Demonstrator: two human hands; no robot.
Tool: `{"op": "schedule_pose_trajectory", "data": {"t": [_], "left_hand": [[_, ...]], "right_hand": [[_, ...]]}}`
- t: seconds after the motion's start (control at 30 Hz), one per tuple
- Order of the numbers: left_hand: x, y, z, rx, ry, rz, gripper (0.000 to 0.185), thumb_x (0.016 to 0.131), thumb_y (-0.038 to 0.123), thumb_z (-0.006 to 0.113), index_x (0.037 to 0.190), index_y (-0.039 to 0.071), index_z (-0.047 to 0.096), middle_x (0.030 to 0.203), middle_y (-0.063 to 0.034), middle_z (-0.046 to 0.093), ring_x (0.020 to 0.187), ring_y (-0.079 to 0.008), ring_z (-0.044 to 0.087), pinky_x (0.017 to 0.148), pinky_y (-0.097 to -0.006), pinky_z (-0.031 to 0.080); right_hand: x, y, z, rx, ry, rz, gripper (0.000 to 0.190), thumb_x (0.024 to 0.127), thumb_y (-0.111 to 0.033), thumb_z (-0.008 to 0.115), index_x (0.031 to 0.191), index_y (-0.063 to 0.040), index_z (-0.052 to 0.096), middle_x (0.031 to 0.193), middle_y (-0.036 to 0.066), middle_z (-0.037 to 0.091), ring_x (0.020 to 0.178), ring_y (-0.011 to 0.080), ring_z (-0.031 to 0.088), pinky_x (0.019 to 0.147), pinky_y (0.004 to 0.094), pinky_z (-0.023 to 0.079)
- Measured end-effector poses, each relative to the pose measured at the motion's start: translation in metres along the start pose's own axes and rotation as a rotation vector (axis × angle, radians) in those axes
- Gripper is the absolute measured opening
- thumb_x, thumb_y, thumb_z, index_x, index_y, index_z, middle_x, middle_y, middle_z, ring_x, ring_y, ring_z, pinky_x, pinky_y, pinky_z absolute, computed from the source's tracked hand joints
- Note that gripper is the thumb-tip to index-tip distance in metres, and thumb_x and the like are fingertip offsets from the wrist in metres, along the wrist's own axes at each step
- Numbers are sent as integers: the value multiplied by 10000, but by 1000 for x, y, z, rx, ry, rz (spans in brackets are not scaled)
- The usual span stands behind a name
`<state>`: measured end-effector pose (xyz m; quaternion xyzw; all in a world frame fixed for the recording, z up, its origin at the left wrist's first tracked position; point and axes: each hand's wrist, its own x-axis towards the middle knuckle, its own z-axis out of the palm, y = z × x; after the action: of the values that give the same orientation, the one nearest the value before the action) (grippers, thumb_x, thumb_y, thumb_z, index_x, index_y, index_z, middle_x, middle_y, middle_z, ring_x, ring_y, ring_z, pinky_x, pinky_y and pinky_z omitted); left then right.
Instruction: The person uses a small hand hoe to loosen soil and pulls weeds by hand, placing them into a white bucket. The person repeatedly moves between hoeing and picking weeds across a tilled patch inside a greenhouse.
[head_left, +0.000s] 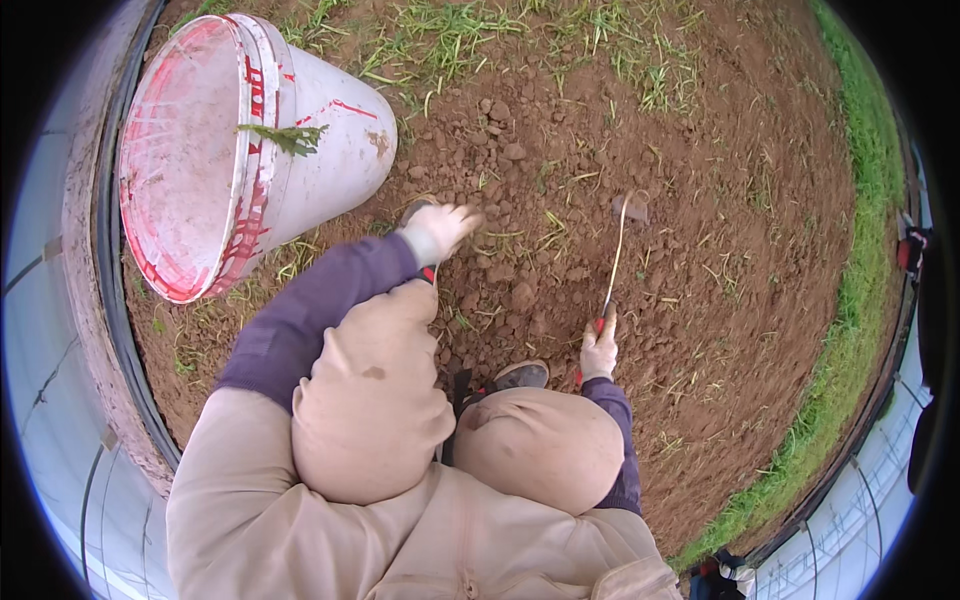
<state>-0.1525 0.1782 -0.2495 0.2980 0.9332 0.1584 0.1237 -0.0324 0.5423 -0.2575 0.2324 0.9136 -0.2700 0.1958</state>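
My right hand (598, 351), in a pale glove, is closed around the red handle of a small hand hoe (617, 262). The tool's thin shaft points away from me and curves at its far end, where a greyish blade (634, 208) touches the brown soil. My left hand (446, 227), also gloved, is just past my left knee, above the ground near my left shoe (416, 210). Its fingers point right and are blurred, so whether they grip anything cannot be told. Crumbly clods (517, 292) and cut weeds lie between the two hands.
A large white bucket (337, 150) with red markings stands at the upper left, a leaf (289, 139) on its side. Pulled grass (450, 34) is strewn ahead. Plastic sheeting (45, 465) edges the left; a grass strip (862, 187) curves along the right. Dark items (720, 577) show lower right.
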Motion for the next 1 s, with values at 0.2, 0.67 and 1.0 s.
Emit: {"op": "schedule_pose_trajectory", "data": {"t": [0.2, 0.67, 1.0], "left_hand": [[50, -16, -11, -124, -412, -334, 293, 734, 137, 558, 1019, 103, 619, 903, -169, 603, 917, -325, 590, 764, -408, 488], [76, 13, 3, -486, -51, -51, 186, 757, 140, 625, 906, 29, 619, 802, -144, 605, 759, -322, 600, 678, -379, 502], [144, 74, 8, 110, -339, 165, 369, 731, 208, 639, 1076, 91, 580, 1117, -141, 522, 942, -311, 563, 798, -399, 480]], "right_hand": [[20, 22, -18, -81, 47, 73, 619, 834, -299, 574, 1374, -261, 275, 875, 207, 637, 815, 389, 617, 717, 463, 482], [16, 48, 12, 109, 136, 11, 553, 830, -235, 576, 1327, -167, 345, 1054, 146, 614, 940, 341, 599, 792, 412, 471], [21, 50, 23, 481, 258, 13, 456, 880, -244, 505, 1297, -96, 392, 1061, 133, 606, 959, 241, 581, 845, 324, 438]]}}
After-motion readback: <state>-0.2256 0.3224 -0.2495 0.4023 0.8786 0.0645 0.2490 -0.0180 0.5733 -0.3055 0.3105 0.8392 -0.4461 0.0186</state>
